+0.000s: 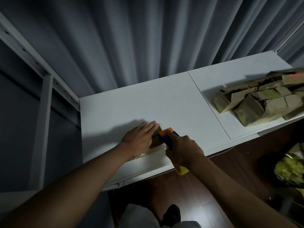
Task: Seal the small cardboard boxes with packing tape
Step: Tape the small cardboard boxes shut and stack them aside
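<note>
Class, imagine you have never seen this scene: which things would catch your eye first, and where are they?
First, the orange-and-blue tape dispenser gripped by the right hand at the white table's near edge, against a small cardboard box that the left hand presses flat. Then the heap of cardboard boxes at the table's far right.

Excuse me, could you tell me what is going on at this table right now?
A person is taping a small cardboard box on the white table. The left hand lies flat on the box with straight fingers, holding it down. The right hand has its grip around a blue and orange tape dispenser set against the box's top. A pile of more small boxes waits at the table's right end.
</note>
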